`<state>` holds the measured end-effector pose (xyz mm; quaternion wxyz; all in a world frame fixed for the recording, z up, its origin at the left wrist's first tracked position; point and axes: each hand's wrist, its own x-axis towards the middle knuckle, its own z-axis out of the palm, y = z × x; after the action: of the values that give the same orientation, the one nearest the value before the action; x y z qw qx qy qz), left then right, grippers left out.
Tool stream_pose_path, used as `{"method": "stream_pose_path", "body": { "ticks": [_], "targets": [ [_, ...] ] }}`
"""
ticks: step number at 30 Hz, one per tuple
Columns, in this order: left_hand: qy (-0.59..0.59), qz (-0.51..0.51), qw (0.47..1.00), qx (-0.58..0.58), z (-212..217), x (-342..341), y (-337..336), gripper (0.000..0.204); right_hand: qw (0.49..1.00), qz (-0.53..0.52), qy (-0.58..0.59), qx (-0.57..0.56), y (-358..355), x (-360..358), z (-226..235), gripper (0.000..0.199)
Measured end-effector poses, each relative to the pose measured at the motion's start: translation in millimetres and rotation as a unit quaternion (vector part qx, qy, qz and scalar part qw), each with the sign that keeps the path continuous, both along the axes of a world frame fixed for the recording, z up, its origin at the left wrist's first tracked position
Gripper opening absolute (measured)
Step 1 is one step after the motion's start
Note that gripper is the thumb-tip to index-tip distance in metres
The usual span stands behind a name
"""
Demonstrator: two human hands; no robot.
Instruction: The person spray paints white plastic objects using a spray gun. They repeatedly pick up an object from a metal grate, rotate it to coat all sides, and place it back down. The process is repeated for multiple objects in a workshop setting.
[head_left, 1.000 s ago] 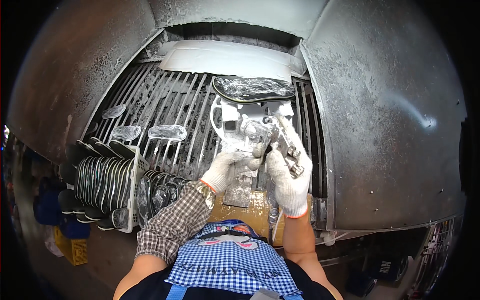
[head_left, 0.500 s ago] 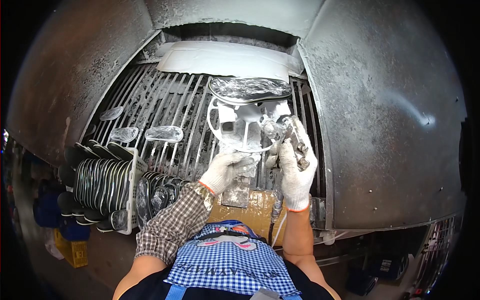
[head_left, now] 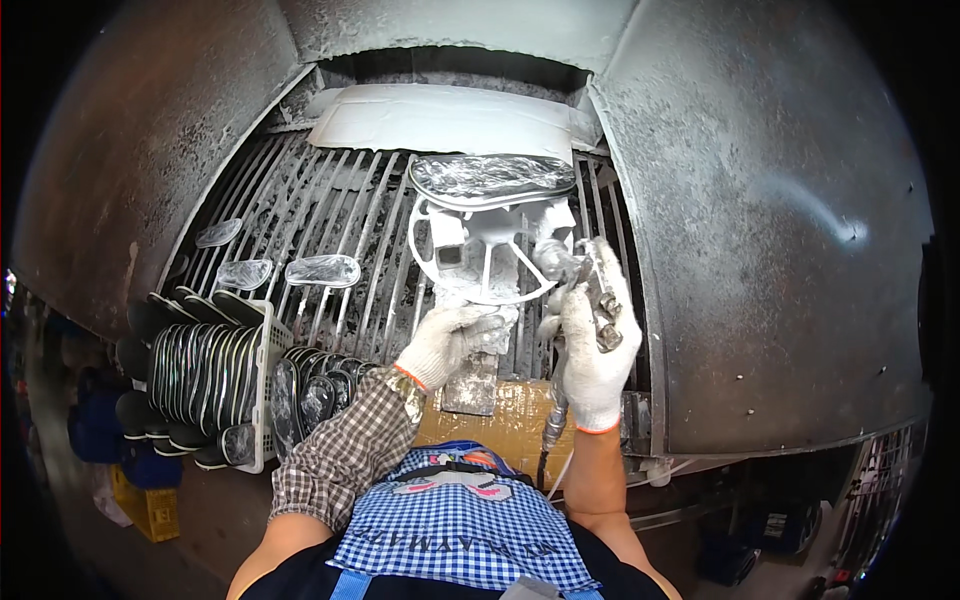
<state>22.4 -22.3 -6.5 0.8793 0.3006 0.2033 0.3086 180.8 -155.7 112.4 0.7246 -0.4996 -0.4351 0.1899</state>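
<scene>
A spray gun (head_left: 565,263), crusted with grey-white residue, is gripped in my gloved right hand (head_left: 602,345). Its head is beside the right side of a white spoked wheel (head_left: 487,272). Across the far part of this wheel lies a shoe sole (head_left: 492,178) with a dark, plastic-wrapped top and a pale edge. My left hand (head_left: 450,343), also gloved, has its fingers closed at the coated stand (head_left: 470,385) just below the wheel's near rim; its fingertips are partly hidden against it.
Metal bars (head_left: 375,240) form the bench, with several small wrapped soles (head_left: 323,270) lying on the left. A white basket (head_left: 268,385) packed with soles stands at near left. Cardboard (head_left: 440,112) lies at the back. Metal panels (head_left: 760,240) wall both sides.
My right hand and the spray gun have shifted slightly right and nearer to me. A right-hand spoke of the wheel now shows more clearly. My left hand stays at the stand.
</scene>
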Motion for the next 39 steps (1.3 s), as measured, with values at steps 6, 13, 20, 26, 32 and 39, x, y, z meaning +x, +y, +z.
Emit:
{"method": "stream_pose_path", "body": {
  "ticks": [6, 13, 20, 26, 32, 39],
  "targets": [
    [0.003, 0.000, 1.000, -0.016, -6, -2, 4, 0.045, 0.991, 0.066, 0.117, 0.012, -2, 3, 8, 0.058],
    [-0.022, -0.010, 1.000, 0.001, 20, -3, -2, 0.041, 0.986, 0.040, 0.158, 0.039, 0, 12, 11, 0.059],
    [-0.022, -0.005, 1.000, 0.008, 17, -8, 1, 0.049, 0.992, -0.011, 0.126, 0.026, -4, 22, 13, 0.056],
    [-0.027, 0.007, 0.999, 0.016, 4, -15, 12, 0.055, 0.995, -0.081, 0.067, -0.002, -10, 30, 18, 0.056],
    [-0.013, 0.024, 1.000, 0.015, 14, -24, 13, 0.053, 0.993, -0.036, 0.111, 0.009, -21, 20, 23, 0.057],
    [0.002, 0.049, 0.999, 0.018, 15, -38, 23, 0.053, 0.992, -0.003, 0.122, 0.009, -25, 25, 20, 0.060]
  ]
}}
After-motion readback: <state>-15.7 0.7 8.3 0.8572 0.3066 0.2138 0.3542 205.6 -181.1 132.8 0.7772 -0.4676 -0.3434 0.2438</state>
